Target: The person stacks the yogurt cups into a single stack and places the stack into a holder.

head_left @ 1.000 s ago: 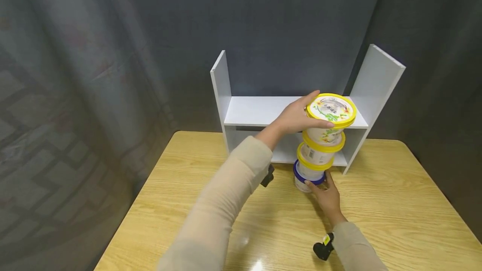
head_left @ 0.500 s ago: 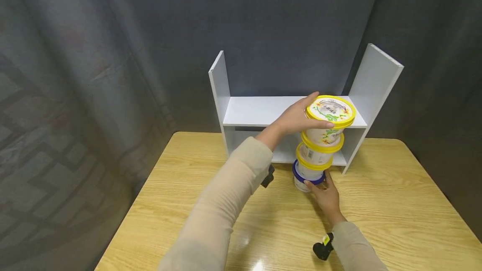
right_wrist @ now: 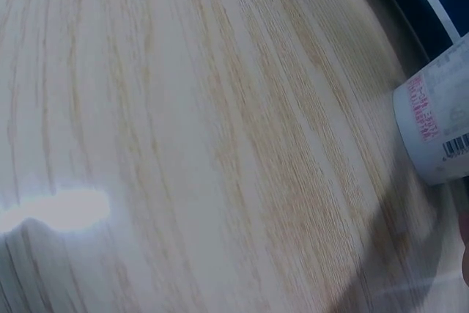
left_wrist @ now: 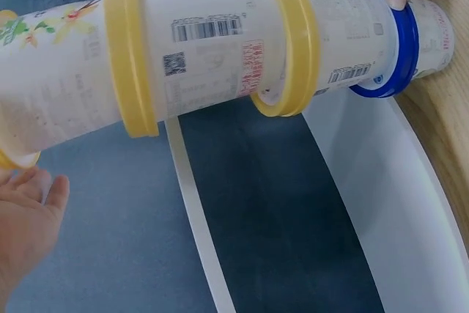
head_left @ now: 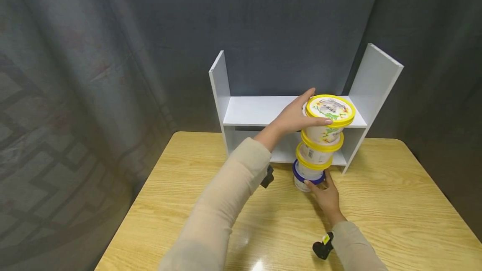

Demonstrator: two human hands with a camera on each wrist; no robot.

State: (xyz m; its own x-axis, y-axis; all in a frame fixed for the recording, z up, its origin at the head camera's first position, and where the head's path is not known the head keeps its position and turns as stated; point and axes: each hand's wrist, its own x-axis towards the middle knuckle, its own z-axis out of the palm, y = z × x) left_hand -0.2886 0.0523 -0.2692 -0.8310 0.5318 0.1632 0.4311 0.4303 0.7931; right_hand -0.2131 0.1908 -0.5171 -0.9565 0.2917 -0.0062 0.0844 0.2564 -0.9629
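Observation:
Several white tubs stand in one upright stack on the table. The top tub [head_left: 330, 114] has a printed yellow lid. Yellow-lidded tubs [head_left: 317, 152] follow below it, and a blue-lidded tub [head_left: 302, 183] forms the base. My left hand [head_left: 291, 115] is spread beside the top tub, thumb in front of its lid; a narrow gap shows between palm and lid. In the left wrist view, the fingers of that hand [left_wrist: 29, 210] look loose near the lid's edge. Low down, my right hand [head_left: 329, 198] holds the bottom tub between thumb and fingers.
A white two-level shelf [head_left: 256, 110] stands directly behind the stack, its side panels rising left and right. The wooden table [head_left: 180, 187] extends around it. Dark grey curtains [head_left: 293, 24] hang behind and at both sides.
My left hand has loosened slightly and shifted a little left and up from the top lid. The stack and my right hand stay in place.

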